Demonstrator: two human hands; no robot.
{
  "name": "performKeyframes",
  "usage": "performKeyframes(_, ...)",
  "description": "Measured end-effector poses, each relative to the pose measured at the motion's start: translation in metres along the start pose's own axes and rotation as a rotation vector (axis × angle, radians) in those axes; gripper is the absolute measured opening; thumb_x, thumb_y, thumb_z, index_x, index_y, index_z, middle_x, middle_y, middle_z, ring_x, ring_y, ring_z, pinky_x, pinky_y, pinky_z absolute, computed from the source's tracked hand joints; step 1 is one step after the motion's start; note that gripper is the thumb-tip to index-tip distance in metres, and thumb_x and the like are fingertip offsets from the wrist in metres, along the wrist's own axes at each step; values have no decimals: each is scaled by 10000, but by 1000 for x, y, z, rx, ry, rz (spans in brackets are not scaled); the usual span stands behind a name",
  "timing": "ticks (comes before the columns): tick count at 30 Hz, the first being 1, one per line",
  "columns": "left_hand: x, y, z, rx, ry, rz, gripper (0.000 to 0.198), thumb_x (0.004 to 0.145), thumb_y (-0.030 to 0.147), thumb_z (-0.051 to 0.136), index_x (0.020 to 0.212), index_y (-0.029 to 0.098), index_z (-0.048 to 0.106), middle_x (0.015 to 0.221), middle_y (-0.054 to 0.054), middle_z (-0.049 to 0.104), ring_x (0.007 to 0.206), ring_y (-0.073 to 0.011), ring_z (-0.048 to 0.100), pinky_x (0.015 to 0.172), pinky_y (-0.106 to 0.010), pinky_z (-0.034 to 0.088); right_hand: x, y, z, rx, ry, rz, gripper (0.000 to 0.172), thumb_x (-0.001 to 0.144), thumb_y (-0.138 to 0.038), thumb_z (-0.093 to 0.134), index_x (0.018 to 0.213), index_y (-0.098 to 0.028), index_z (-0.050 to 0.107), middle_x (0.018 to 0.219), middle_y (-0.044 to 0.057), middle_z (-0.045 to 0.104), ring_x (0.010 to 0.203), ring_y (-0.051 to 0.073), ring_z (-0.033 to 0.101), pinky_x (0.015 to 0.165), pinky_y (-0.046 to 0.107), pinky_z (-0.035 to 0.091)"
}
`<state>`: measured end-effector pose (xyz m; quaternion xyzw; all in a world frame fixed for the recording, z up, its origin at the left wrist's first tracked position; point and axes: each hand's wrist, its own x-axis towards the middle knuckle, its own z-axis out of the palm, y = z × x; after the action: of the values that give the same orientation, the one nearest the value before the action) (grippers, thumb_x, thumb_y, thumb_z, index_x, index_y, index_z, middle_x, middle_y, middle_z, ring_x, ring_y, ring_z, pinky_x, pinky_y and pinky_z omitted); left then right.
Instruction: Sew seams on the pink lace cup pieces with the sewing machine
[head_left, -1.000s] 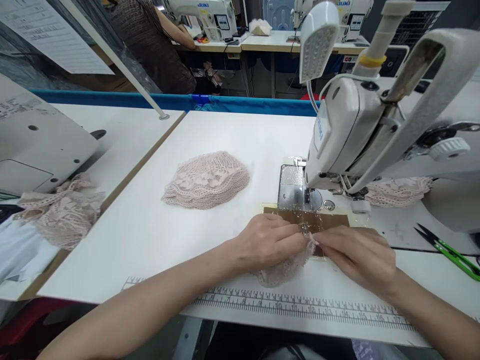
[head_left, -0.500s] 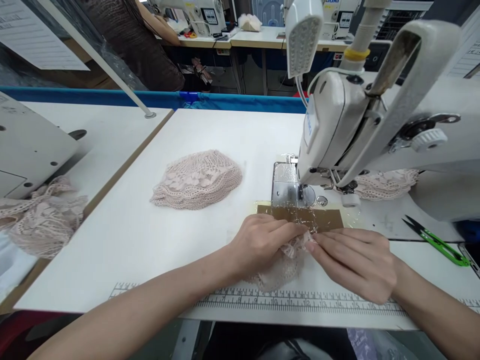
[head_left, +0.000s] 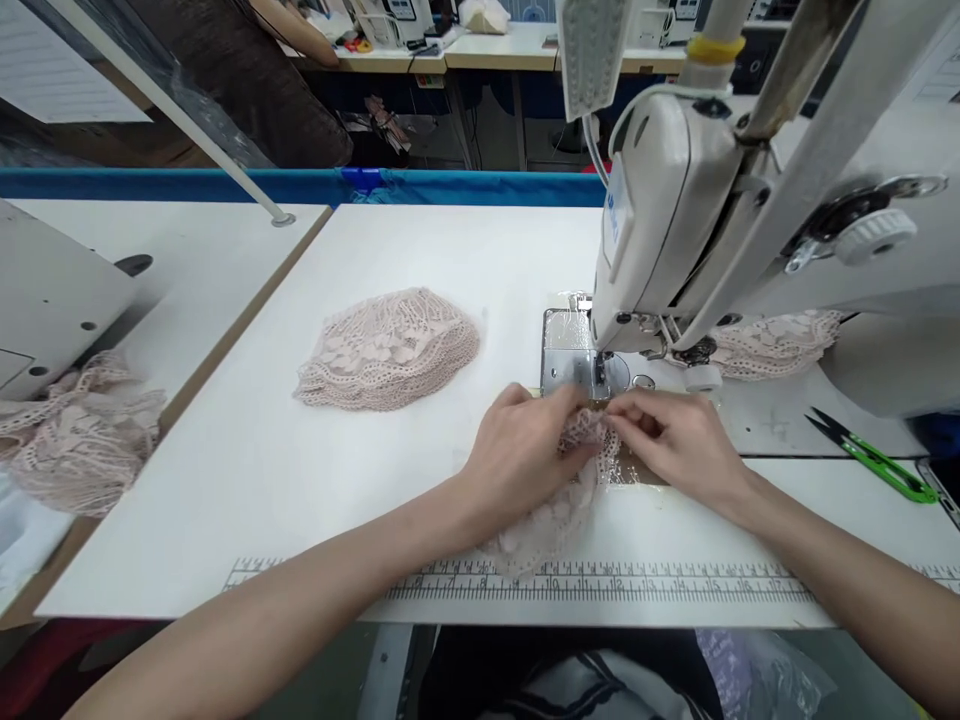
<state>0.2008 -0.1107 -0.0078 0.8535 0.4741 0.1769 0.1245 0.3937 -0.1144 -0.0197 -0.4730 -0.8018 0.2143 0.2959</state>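
Between my two hands is a piece of pale pink lace, its upper edge bunched just in front of the sewing machine's needle plate. My left hand pinches the lace from the left, thumb and fingers closed on it. From the right, my right hand grips the same edge between thumb and fingertips. The lace's lower part hangs loose over the table toward the printed ruler. Above my hands stands the white sewing machine head, its presser foot close beyond my fingertips.
Folded pink lace lies left of the machine, and more lace sits behind the needle area. Green thread snips rest at the right. A lace heap is on the left neighbouring table. A co-worker's arm shows at the back.
Both hands have moved up toward the needle plate, carrying the lace edge with them. My right hand has turned, with its fingers more curled. The view has shifted slightly.
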Motion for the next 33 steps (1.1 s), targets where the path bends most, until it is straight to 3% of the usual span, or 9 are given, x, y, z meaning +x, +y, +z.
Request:
performKeyframes(3,-2,1,4,149,228,126,504,796,343,712,1203,130,506,1132,-110,643,1032,-257,583,917,-444,442,4,2,1,-135,9,98,128,876,-221,577,878,-196,703,601,-43,645,500,108,569,514,250,420)
performKeyframes(6,-8,4,7,311,356,320,358,839,238,658,1169,141,560,1182,-107,620,1144,-261,516,1042,-451,358,4,4,1,-208,32,116,126,871,-252,589,884,-208,706,615,-39,649,525,116,574,531,254,396)
performKeyframes(10,-16,8,8,421,271,477,245,879,91,554,1110,129,626,1155,-68,661,1092,-217,559,1017,-405,357,6,7,2,-231,34,135,143,884,-285,580,844,-222,703,558,-47,600,515,112,538,540,247,369)
performKeyframes(14,-18,8,8,447,168,457,277,956,208,490,1184,97,602,1213,-84,655,1107,-206,572,964,-406,376,6,12,2,-314,49,109,220,915,-329,535,860,-203,707,602,-10,631,564,127,565,513,240,337)
performKeyframes(18,-10,4,8,409,165,410,294,977,282,466,1186,132,609,1217,-54,659,1144,-200,570,923,-409,384,1,15,-2,-467,154,-122,220,925,-249,508,956,-198,720,711,-5,691,573,101,586,481,236,307)
performKeyframes(21,-2,-1,8,394,177,408,289,981,277,458,1199,160,607,1227,-33,655,1160,-199,565,902,-411,381,-4,13,-5,-586,130,-268,256,880,-146,517,1035,-201,714,664,-29,674,562,98,579,474,247,292)
performKeyframes(33,6,-12,5,378,136,410,317,988,297,440,1256,202,579,1238,-54,647,1220,-219,529,929,-428,348,-7,9,-3,-706,88,-244,301,862,-153,513,1092,-170,707,627,-12,674,527,106,557,458,265,252)
